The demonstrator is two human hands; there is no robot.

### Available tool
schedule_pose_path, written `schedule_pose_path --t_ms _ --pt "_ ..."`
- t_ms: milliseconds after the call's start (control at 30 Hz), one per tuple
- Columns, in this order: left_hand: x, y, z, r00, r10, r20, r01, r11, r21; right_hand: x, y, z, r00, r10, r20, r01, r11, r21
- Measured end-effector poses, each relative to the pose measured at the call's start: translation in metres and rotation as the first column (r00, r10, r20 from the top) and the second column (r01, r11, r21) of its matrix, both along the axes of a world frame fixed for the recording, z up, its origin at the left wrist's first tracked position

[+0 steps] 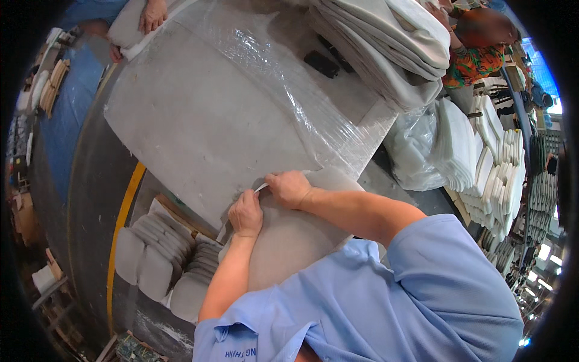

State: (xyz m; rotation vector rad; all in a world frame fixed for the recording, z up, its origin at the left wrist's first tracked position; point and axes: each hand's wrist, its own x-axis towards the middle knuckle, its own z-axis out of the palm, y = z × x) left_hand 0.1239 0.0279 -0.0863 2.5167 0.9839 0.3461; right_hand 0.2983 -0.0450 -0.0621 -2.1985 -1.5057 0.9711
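Left hand (245, 212) and right hand (289, 188) both pinched shut on the edge of a grey foam pad (283, 241), side by side, at the near edge of the tabletop (199, 120) (clear plastic film (283, 78) over it). Stacked grey pads (386, 48) beyond; another person's hand (154, 13) at far left.
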Motion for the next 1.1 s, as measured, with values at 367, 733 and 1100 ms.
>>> schedule_pose_path --t_ms 367,733,1100 --pt "-0.070 0.027 0.045 0.967 -0.122 -0.223 0.052 0.954 -0.296 0.070 -0.008 0.025 0.977 0.210 0.029 -0.207 0.974 -0.093" --pt "-0.076 0.031 0.031 0.985 0.167 -0.054 -0.175 0.926 -0.334 0.079 -0.008 0.008 0.999 0.032 0.000 -0.032 0.998 0.049" --pt "-0.179 -0.051 0.154 0.723 0.565 -0.398 -0.572 0.166 -0.803 0.116 -0.125 0.126 0.711 -0.621 -0.331 0.292 0.688 -0.665"
